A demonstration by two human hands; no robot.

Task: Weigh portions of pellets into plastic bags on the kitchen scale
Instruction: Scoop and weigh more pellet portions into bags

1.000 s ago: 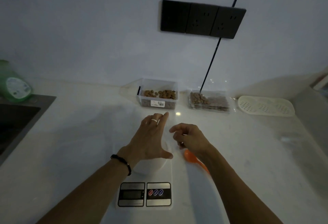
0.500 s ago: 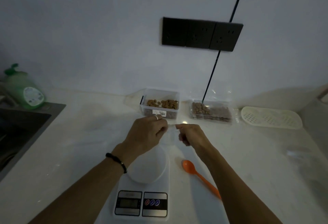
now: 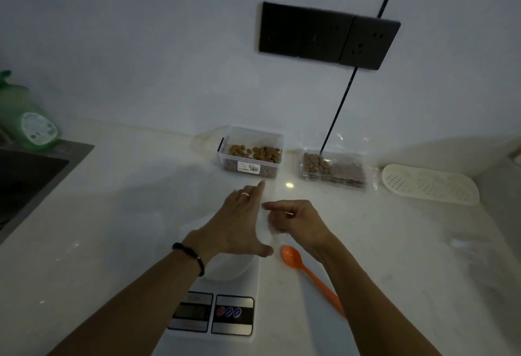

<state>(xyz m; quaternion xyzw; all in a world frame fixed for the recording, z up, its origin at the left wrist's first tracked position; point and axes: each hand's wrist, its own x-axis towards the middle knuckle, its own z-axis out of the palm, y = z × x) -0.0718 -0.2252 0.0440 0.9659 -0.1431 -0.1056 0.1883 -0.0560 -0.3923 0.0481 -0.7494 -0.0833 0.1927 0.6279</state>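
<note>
Clear thin plastic bag point(image 3: 267, 226) — faint and hard to make out — sits between the two hands, above the white kitchen scale point(image 3: 225, 299). Left hand point(image 3: 239, 228) is spread flat over the scale's round platform, fingers straight, thumb stuck out toward the right hand point(image 3: 296, 220), whose fingers are curled and seem to pinch the bag's edge; the dim light leaves that grip unsure. Just below the right wrist lies an orange plastic spoon point(image 3: 307, 274). Beyond the left fingertips stands a clear rectangular tub of brown pellets point(image 3: 253, 155); beyond the right hand, filled clear bags of pellets point(image 3: 332, 169).
</note>
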